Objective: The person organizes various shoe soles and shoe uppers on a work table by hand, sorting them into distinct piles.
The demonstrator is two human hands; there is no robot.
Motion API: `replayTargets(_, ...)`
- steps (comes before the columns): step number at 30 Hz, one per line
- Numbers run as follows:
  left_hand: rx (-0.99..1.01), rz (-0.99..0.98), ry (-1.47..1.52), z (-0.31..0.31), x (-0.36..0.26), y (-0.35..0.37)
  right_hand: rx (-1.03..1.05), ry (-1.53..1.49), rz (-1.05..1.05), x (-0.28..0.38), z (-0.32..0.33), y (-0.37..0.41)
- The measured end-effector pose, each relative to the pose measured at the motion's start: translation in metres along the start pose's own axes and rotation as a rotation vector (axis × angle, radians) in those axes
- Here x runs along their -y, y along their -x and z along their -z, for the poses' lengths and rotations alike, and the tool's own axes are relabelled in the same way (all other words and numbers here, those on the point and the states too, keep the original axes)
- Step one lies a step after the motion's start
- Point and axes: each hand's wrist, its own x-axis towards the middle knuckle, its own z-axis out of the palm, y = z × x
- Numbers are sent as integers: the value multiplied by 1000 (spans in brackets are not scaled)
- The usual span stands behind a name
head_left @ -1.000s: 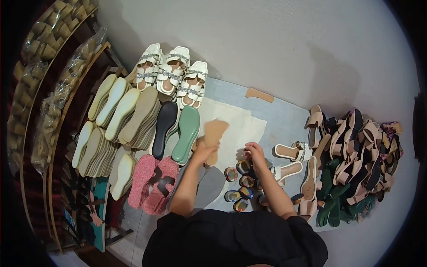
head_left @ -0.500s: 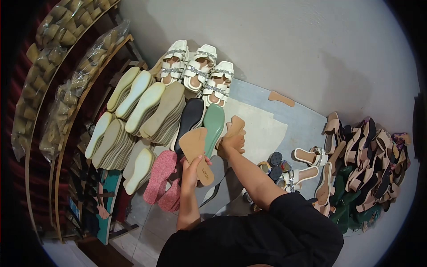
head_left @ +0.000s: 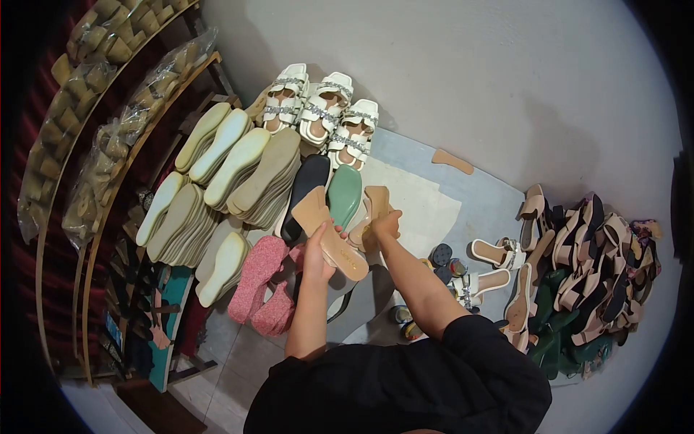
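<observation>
My left hand (head_left: 318,259) is closed around a tan insole (head_left: 342,253) with small lettering near its rounded heel end; the square-cut toe end points up and left. Just to the right, my right hand (head_left: 386,226) grips a tan sole-shaped piece (head_left: 377,197) with a square upper end and a glossy, rounded lower end. Its fingers are partly hidden behind the wrist. Behind both hands lie a green sole (head_left: 345,189) and a black sole (head_left: 311,189). Beside my left wrist are pink textured soles (head_left: 256,278).
Stacks of cream and grey soles (head_left: 264,177) stand at left, with white strapped sandals (head_left: 318,112) behind. Wooden racks (head_left: 137,155) line the left side. At right are small jars (head_left: 442,264), loose sandals (head_left: 499,253) and a heap of shoes (head_left: 596,267) by the wall.
My left hand has shifted right and turned the insole, whose lettered end now lies farther right. My right hand has moved slightly down and tilted its piece more upright.
</observation>
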Motion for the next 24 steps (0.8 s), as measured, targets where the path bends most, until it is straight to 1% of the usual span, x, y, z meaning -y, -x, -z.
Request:
replayTargets(1, -13, 43, 84, 1, 3, -7, 23, -16, -11, -7, -6, -12)
replayTargets(2, 24, 57, 121, 6, 8, -13, 46, -32, -24, -15, -13, -23)
replayTargets(4, 97, 85, 195, 13, 14, -23, 120, -199, -123, -23, -28, -41)
replayTargets(6, 82, 129, 246, 15, 15, -26, 302, -391, -141, -29, -25, -49)
replayTargets(7, 73, 151, 273, 16, 16, -27, 447, -500, -106, -17, 4, -34)
replayTargets(8, 54, 151, 216, 12, 16, -25, 592, -607, -67, -11, 23, -29)
replayTargets(9, 37, 148, 161, 5, 14, -22, 533, -589, 37, -18, 20, -43)
replayTargets(12, 35, 154, -46, -3, 15, -27, 628, -553, 70, -23, 57, -56)
replayTargets(13, 45, 159, -124, -5, 16, -30, 673, -481, 91, -30, 67, -65)
replayTargets(14, 78, 171, -154, -8, 17, -32, 509, -165, 287, -49, 60, -85)
replayTargets(15, 113, 182, -185, -11, 18, -35, 332, 152, 471, -79, 38, -115)
replayTargets(16, 150, 193, -215, -15, 20, -37, 47, 271, 462, -62, 57, -82)
replayTargets(17, 175, 168, -198, -18, 23, -40, -228, 373, 405, -39, 81, -41)
replayTargets(20, 226, 79, -149, -32, 36, -49, 166, -404, 566, -43, 82, -42)
replayTargets(21, 226, 39, -137, -38, 38, -49, 516, -540, 471, -28, 108, -13)
replayTargets(24, 221, -23, -120, -51, 42, -45, 859, -393, 420, -23, 136, 35)
